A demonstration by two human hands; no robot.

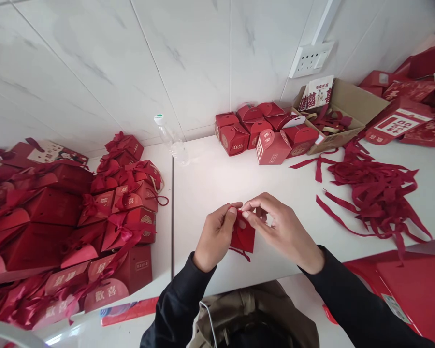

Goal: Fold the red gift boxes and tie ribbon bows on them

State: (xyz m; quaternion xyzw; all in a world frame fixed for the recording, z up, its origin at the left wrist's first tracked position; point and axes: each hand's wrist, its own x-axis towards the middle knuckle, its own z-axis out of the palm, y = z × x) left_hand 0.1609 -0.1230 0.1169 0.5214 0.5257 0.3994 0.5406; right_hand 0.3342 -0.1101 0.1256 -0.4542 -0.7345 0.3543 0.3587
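Note:
A small red gift box [247,238] stands on the white table in front of me. My left hand [217,229] is closed on its top edge from the left, thumb pressed against the fingers. At the same top edge my right hand [275,224] pinches with thumb and forefinger; what lies between those fingertips is too small to make out. A dark red cord [243,253] trails out below the box on the near side. Part of the box is hidden behind my left fingers.
Ribboned red gift boxes [54,208] are piled at the left. Several more red boxes [273,145] stand by the wall, near a clear plastic bottle [176,145]. On the right are loose red ribbons [377,188], a cardboard box [364,106] and a red bin [413,285].

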